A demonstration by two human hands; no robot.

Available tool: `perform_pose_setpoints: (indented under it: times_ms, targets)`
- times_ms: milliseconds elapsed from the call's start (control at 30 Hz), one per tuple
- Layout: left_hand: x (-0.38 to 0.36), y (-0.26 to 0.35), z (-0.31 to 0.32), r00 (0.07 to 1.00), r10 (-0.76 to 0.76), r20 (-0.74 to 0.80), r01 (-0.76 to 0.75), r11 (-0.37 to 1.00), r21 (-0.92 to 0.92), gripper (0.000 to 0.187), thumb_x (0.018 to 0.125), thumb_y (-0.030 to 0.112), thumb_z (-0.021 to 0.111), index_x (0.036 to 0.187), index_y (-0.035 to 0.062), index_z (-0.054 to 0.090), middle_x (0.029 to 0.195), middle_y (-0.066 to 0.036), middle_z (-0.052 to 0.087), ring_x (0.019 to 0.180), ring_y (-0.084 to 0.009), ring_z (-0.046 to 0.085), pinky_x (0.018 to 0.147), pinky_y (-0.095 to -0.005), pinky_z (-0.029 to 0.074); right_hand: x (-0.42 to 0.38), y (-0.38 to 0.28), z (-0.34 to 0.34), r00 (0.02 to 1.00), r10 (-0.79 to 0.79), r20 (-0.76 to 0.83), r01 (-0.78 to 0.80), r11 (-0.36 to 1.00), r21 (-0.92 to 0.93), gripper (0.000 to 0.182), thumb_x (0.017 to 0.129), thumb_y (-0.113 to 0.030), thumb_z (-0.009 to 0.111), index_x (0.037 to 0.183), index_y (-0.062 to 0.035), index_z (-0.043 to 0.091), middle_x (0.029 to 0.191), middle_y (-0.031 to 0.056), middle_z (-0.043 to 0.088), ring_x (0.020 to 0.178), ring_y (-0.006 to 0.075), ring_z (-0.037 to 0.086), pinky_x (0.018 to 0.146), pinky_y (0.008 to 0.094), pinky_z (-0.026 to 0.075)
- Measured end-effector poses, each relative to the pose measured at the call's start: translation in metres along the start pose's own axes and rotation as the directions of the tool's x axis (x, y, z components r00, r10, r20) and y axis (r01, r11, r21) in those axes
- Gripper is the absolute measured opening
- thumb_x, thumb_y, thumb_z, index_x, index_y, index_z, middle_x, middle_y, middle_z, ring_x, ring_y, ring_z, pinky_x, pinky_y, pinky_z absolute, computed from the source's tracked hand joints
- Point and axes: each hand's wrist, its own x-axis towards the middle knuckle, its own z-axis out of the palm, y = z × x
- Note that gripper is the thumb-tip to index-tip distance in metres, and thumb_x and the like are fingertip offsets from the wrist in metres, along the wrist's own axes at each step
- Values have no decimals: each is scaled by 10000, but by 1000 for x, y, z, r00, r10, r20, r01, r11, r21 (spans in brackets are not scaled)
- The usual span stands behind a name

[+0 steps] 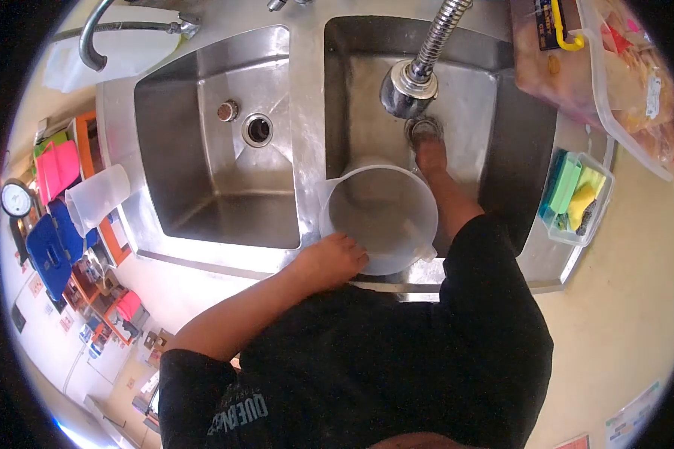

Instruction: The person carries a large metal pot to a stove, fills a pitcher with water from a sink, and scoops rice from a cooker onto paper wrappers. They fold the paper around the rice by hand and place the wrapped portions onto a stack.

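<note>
Working remotely, I found the desk [307, 150] finished in smooth, pale-grey metal, with a left basin [247, 217] and a right basin [520, 150] let into it, both with sheer walls and rounded corners. The left basin carried a round drain hole [257, 130] and, just beside it, a brownish strainer [228, 111]. Above the right basin hung a ribbed, chromed hose [442, 34] ending in a rounded spray head [410, 90]. At the right edge sat a clear plastic tray [605, 187] of green and yellow sponges [573, 187]. The item in hand, a container [382, 221], was of cloudy, translucent plastic, round at the mouth, with a projection at its left and a small tab at the near right; it was at the front of the right basin. I recorded the left grip [331, 259] closed over its near-left rim. The right grip [430, 152] reached down to a round drain fitting [419, 126]; its fingers were obscured and I could not tell whether it was open or closed.
</note>
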Motion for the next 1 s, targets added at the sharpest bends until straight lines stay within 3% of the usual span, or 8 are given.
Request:
perform_pose_setpoints:
  times_ms: [133, 200, 233, 333, 467, 567, 800, 1000]
  targets:
    - [2, 1, -7, 984, -26, 174, 28, 1000, -9, 183, 867, 164, 627, 1033, 100, 672, 1051, -63, 687, 1010, -233, 660, 911, -379, 501, -21, -11, -75, 969, 220, -115, -183, 947, 264, 370, 939, -147, 575, 1303, -97, 623, 1187, 136, 681, 1101, 305, 629, 1016, 415, 436]
    - [5, -2, -9, 965, -32, 259, 40, 999, -27, 230, 878, 168, 626, 1093, 100, 672, 1111, -72, 692, 1050, -241, 663, 944, -391, 504, -16, 1, -76, 939, 327, 108, -148, 100, 984, 381, 975, -169, 564, 1349, -105, 603, 1186, 105, 677, 1097, 265, 618, 1009, 390, 436]
    - [5, -3, -7, 967, -25, 254, 34, 999, -34, 235, 876, 168, 628, 1096, 98, 672, 1111, -73, 691, 1052, -240, 662, 943, -390, 504, -10, 11, -76, 915, 323, 240, -67, -466, 882, 387, 993, -180, 559, 1372, -109, 594, 1186, 90, 674, 1096, 246, 613, 1006, 378, 436]
    - [3, -2, 2, 996, 3, 90, -3, 1000, -1, 152, 844, 165, 636, 973, 96, 677, 987, -56, 686, 965, -229, 663, 863, -373, 502, 20, 57, 52, 874, 438, 208, -286, 119, 951, 411, 1024, -216, 547, 1420, -106, 558, 1184, 58, 658, 1104, 211, 599, 1000, 340, 436]
    - [0, -5, 8, 1000, 20, 5, -20, 998, 65, 119, 832, 161, 631, 916, 93, 682, 932, -52, 695, 923, -224, 666, 823, -371, 503, -3, 31, -2, 867, 396, 302, -15, -585, 811, 382, 1007, -214, 595, 1360, -69, 607, 1229, 70, 679, 1122, 193, 620, 957, 349, 486]
    - [1, -5, 14, 1000, -3, 31, 4, 1000, -6, 117, 835, 154, 622, 914, 96, 687, 937, -58, 702, 929, -226, 667, 835, -371, 503, -18, 59, 18, 916, 394, 79, -340, 655, 675, 344, 965, -205, 657, 1281, -68, 658, 1190, 102, 710, 1091, 228, 662, 926, 375, 521]
    - [10, -9, 16, 989, -51, 138, 43, 998, 55, 151, 852, 149, 607, 959, 99, 701, 970, -58, 710, 996, -237, 670, 903, -392, 488, -67, 125, -33, 958, 43, 284, -112, 966, 232, 317, 854, -208, 762, 1133, -72, 696, 1029, 136, 737, 988, 293, 700, 904, 393, 539]
    - [12, -21, 39, 969, -159, 190, 144, 985, 92, 317, 879, 214, 601, 1142, 54, 675, 1198, -113, 678, 1183, -267, 612, 1090, -432, 404, -55, 66, -189, 974, 119, -191, 41, 740, 671, 384, 868, -135, 713, 1244, -106, 642, 1265, 159, 649, 1143, 309, 640, 958, 419, 515]
